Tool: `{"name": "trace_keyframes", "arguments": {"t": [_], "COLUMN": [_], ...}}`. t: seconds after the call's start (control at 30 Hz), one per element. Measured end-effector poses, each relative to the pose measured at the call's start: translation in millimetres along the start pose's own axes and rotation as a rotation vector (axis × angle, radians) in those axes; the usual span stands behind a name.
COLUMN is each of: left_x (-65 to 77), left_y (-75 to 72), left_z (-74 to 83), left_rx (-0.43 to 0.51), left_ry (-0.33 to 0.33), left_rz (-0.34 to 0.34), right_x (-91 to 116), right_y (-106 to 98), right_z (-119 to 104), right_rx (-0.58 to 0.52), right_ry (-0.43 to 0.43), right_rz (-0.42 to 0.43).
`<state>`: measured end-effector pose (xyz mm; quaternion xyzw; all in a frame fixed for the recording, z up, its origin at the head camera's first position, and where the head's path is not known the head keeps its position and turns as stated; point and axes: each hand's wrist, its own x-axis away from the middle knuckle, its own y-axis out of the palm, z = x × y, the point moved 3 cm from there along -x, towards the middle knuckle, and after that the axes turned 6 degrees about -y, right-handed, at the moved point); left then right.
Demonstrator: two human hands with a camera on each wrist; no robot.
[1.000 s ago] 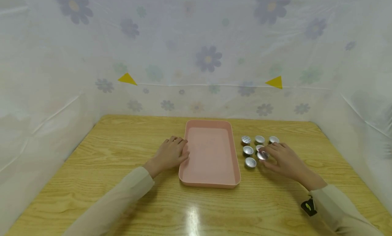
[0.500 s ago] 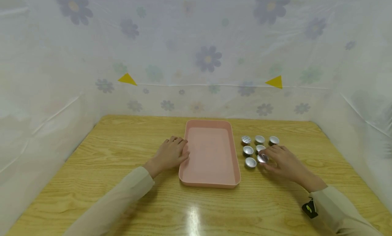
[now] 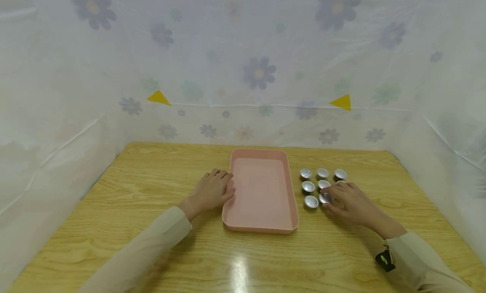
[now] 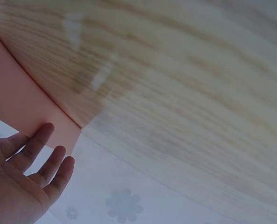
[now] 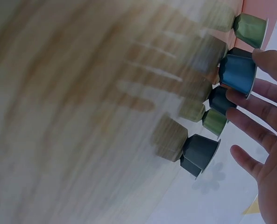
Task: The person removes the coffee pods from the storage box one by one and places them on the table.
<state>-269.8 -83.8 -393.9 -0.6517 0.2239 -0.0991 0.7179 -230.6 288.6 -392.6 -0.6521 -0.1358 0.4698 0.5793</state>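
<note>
In the head view my left hand (image 3: pixel 209 191) holds the left rim of a pink rectangular tray (image 3: pixel 262 231), with the thumb over the inner side. Fingertips (image 4: pixel 46 130) lie against the tray's outer wall in the left wrist view. My right hand (image 3: pixel 351 204) pinches a blue, foil-lidded coffee capsule (image 5: pixel 238 73) between thumb and fingers. From above, this capsule's shiny lid (image 3: pixel 325 198) shows in the nearest row, right of another capsule (image 3: pixel 311 202). Behind the fingers, a further capsule (image 3: pixel 341 182) is mostly hidden.
Several more capsules stand lid up in rows right of the tray, among them a green one (image 5: pixel 250 30) and a dark one (image 5: pixel 199 151). The wooden table (image 3: pixel 159 166) has a flowered white curtain (image 3: pixel 258 39) behind it.
My right hand has brought the capsule slightly toward me, lining it up with the nearest row. A capsule behind the fingers has come partly into view. The left hand and tray stay put.
</note>
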Motion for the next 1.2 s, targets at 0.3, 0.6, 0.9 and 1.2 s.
{"name": "trace_keyframes", "arguments": {"t": [0.3,0.6,0.9,1.2], "left_x": [-0.8,-0.9,-0.4,1.5], "left_y": [0.2,-0.4,-1.1,0.9], "left_z": [0.2,1.5,2.5,3.9], "left_rx": [0.001,-0.006,-0.012,-0.04], "left_ry": [-0.009,0.006,0.008,0.008], "left_rz": [-0.018,-0.001,0.005,0.037], "right_x": [1.2,1.8,1.2,-0.4], "right_y": [-1.3,-3.6,-7.1,-13.7], "right_z": [0.2,1.5,2.9,7.5], "right_rx": [0.006,0.019,0.022,0.015], "right_ry": [-0.002,0.037,0.038,0.071], "right_rz": [-0.012,-0.039,-0.013,0.021]}}
